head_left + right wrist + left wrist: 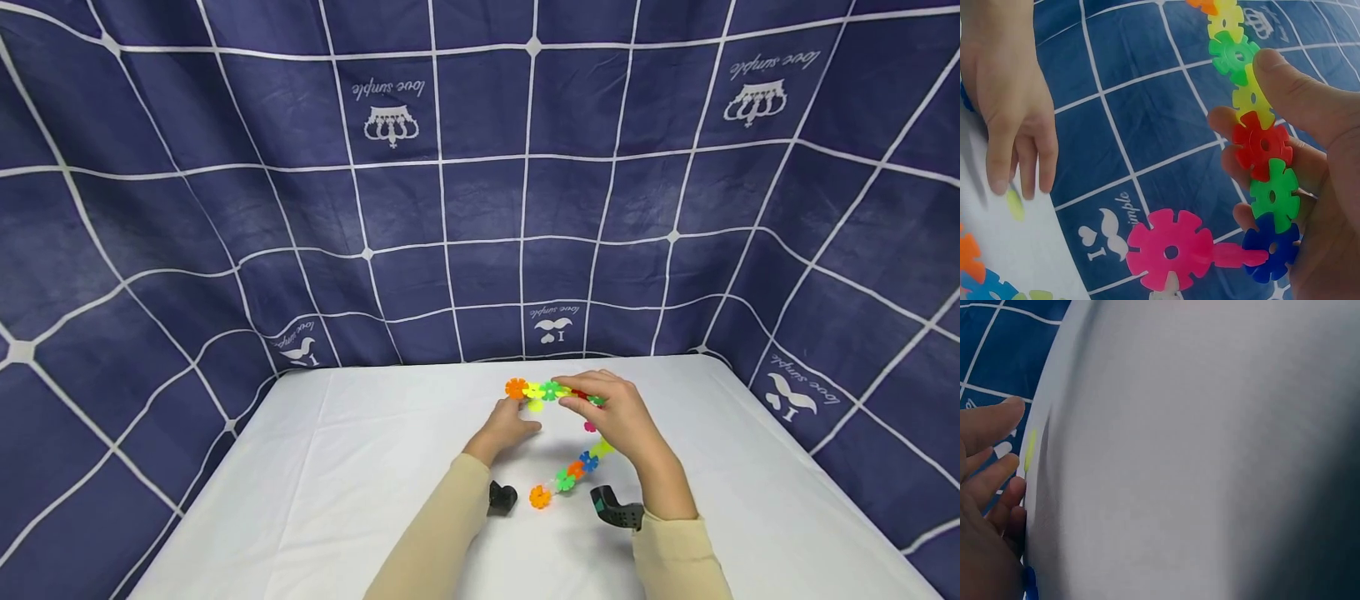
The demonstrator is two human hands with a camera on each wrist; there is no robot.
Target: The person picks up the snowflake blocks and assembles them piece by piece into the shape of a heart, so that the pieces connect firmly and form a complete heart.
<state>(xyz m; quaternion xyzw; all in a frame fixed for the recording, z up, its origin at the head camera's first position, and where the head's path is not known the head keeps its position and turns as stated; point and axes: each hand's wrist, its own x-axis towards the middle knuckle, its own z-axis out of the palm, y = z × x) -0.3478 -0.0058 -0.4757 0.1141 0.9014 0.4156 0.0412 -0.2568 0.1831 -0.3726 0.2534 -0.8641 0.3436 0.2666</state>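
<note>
A chain of flower-shaped plastic linking discs hangs in a curve from my right hand (618,417). My right thumb and fingers hold its upper stretch, around the green disc (1235,56) and the red disc (1264,145). Below, a pink disc (1169,250) joins the blue disc (1271,249) through a pink link. The other end, with an orange disc (540,497), curves back toward the person. My left hand (506,429) reaches down with fingers extended and thumb apart. At its fingertips is a single yellow disc (1015,205), close over the white table.
White cloth covers the table (360,467). A dark blue curtain (480,200) with white grid lines stands behind and on both sides. Black wrist-camera mounts, one at the left wrist (502,498) and one at the right (617,510), stick out near the chain's lower end.
</note>
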